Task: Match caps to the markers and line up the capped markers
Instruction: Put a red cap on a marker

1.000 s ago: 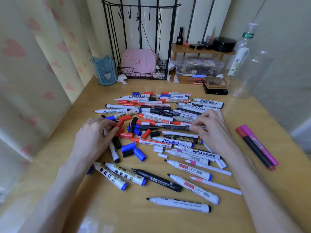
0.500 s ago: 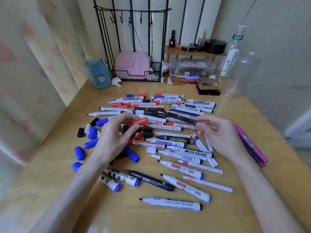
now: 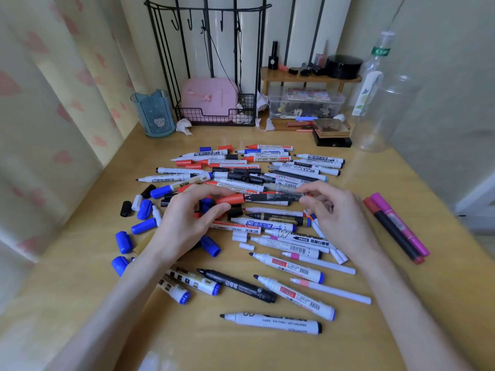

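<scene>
Head view: left hand [image 3: 184,223] pinched a red cap [image 3: 231,199] between thumb and fingers. Right hand [image 3: 337,212] gripped a dark-barrelled marker [image 3: 273,197] by its right end. Both were held just above the marker pile [image 3: 267,167]. Marker axis ran left-right, in line with the cap. Cap mouth met the marker's left end; could not tell if seated.

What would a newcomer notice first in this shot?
The left hand pinches a red plastic cap end to end with a dark-barrelled marker held by the right hand, at the centre. Beneath sprawls a jumbled pile of mostly uncapped white markers on the yellow wooden table, with loose blue plastic caps at its left and two capped markers, pink and red-and-black, side by side at the right.
</scene>
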`<act>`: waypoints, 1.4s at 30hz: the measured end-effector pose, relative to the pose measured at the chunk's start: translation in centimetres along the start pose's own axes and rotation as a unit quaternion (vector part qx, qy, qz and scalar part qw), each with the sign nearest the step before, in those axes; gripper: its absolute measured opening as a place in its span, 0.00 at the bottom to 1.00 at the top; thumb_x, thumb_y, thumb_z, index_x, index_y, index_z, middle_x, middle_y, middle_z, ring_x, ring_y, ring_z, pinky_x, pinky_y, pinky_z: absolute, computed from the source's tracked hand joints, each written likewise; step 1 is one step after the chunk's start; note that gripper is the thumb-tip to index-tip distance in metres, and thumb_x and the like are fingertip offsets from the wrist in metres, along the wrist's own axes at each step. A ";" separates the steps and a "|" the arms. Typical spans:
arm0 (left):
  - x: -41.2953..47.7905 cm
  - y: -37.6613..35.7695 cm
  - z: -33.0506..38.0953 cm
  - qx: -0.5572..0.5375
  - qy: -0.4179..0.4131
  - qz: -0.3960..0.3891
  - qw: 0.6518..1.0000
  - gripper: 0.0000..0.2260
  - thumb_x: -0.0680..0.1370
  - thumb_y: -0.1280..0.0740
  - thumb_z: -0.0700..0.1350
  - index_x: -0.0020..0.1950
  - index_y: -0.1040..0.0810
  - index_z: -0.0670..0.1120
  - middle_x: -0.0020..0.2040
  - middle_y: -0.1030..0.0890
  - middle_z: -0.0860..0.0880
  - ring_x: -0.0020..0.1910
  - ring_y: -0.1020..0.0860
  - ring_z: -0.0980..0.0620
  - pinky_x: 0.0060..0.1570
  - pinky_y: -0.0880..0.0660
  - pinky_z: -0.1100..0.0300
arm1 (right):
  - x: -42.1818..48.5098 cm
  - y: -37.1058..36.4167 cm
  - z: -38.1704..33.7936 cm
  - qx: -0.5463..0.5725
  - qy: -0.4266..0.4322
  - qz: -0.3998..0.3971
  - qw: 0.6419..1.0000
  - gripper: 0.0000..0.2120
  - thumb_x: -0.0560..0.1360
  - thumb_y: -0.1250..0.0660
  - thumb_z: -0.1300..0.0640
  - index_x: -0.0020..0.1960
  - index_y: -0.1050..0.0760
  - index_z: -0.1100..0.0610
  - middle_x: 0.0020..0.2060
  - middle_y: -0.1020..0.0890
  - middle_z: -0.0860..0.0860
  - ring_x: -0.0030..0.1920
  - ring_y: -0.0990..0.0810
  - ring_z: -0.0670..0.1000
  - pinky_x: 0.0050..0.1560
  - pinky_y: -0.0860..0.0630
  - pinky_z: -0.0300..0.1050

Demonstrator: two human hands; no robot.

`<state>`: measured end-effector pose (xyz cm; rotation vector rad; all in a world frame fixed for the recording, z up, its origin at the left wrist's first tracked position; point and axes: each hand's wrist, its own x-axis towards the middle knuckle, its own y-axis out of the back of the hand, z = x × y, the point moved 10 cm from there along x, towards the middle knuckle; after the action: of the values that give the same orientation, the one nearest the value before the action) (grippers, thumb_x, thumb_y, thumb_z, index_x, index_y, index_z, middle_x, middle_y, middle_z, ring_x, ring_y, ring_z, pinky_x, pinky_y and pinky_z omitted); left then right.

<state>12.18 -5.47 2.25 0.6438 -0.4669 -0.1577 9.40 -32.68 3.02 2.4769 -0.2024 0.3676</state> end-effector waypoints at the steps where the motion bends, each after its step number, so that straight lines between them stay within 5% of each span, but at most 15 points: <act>1: 0.0 -0.1 0.1 -0.001 -0.003 -0.001 1.000 0.12 0.80 0.27 0.47 0.64 0.16 0.54 0.58 0.17 0.61 0.63 0.21 0.60 0.63 0.24 0.61 | 0.0 0.0 -0.1 -0.003 0.002 0.000 1.000 0.12 0.80 0.30 0.62 0.51 0.18 0.44 0.38 0.16 0.43 0.40 0.18 0.45 0.43 0.24 0.37; 10: 0.0 -0.2 0.4 0.009 -0.014 -0.004 1.000 0.12 0.79 0.29 0.51 0.63 0.17 0.56 0.57 0.17 0.61 0.61 0.21 0.58 0.61 0.23 0.57 | -0.2 -0.5 -1.0 -0.014 0.021 -0.002 1.000 0.09 0.80 0.30 0.60 0.52 0.17 0.46 0.36 0.20 0.33 0.39 0.21 0.43 0.42 0.27 0.39; 16: -0.2 -1.3 0.9 -0.013 -0.018 -0.029 0.999 0.10 0.81 0.29 0.49 0.62 0.16 0.52 0.54 0.15 0.59 0.55 0.17 0.54 0.55 0.20 0.53 | -0.4 -1.9 -0.8 0.042 0.015 -0.044 0.998 0.09 0.80 0.29 0.59 0.54 0.16 0.45 0.44 0.15 0.41 0.43 0.19 0.47 0.46 0.21 0.45; 21: -0.6 -1.4 1.2 -0.031 -0.009 -0.014 0.999 0.10 0.80 0.28 0.46 0.61 0.15 0.50 0.52 0.14 0.58 0.51 0.16 0.59 0.53 0.20 0.61 | -0.6 -2.6 -1.1 0.060 0.019 -0.053 0.997 0.11 0.80 0.29 0.60 0.56 0.15 0.45 0.45 0.15 0.38 0.42 0.19 0.48 0.50 0.20 0.47; 28: -0.7 -1.3 1.2 -0.040 -0.015 -0.004 0.999 0.10 0.80 0.28 0.45 0.61 0.15 0.48 0.52 0.14 0.58 0.52 0.16 0.62 0.54 0.20 0.64 | -0.8 -2.2 -1.6 0.067 0.029 -0.034 0.997 0.11 0.80 0.29 0.62 0.56 0.13 0.50 0.45 0.16 0.39 0.41 0.17 0.47 0.48 0.20 0.39; 36: -0.6 -3.3 2.4 -0.051 -0.022 -0.025 0.998 0.08 0.81 0.29 0.47 0.60 0.17 0.53 0.51 0.15 0.59 0.49 0.17 0.54 0.50 0.21 0.55 | -1.9 -3.1 -4.6 -0.053 0.111 -0.074 0.990 0.10 0.77 0.25 0.49 0.58 0.15 0.45 0.48 0.16 0.37 0.49 0.20 0.37 0.48 0.29 0.31; 40: -1.0 -4.1 3.6 -0.050 -0.046 -0.025 0.997 0.09 0.80 0.27 0.46 0.60 0.17 0.53 0.49 0.15 0.62 0.46 0.19 0.63 0.47 0.27 0.71 | -2.2 -3.0 -4.6 -0.083 0.115 -0.065 0.988 0.09 0.76 0.25 0.45 0.55 0.15 0.44 0.45 0.15 0.38 0.49 0.19 0.40 0.57 0.24 0.43; 42: -0.9 -4.3 3.7 -0.053 -0.046 -0.027 0.997 0.13 0.78 0.26 0.48 0.62 0.18 0.54 0.48 0.15 0.59 0.46 0.19 0.59 0.45 0.27 0.69 | -2.1 -2.5 -4.4 -0.079 0.111 -0.058 0.989 0.07 0.76 0.25 0.47 0.53 0.16 0.46 0.43 0.15 0.39 0.47 0.19 0.41 0.56 0.25 0.42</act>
<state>9.67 -10.59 1.83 0.5459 -0.5266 -0.2619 7.10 -27.94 4.33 2.2588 0.0035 0.5508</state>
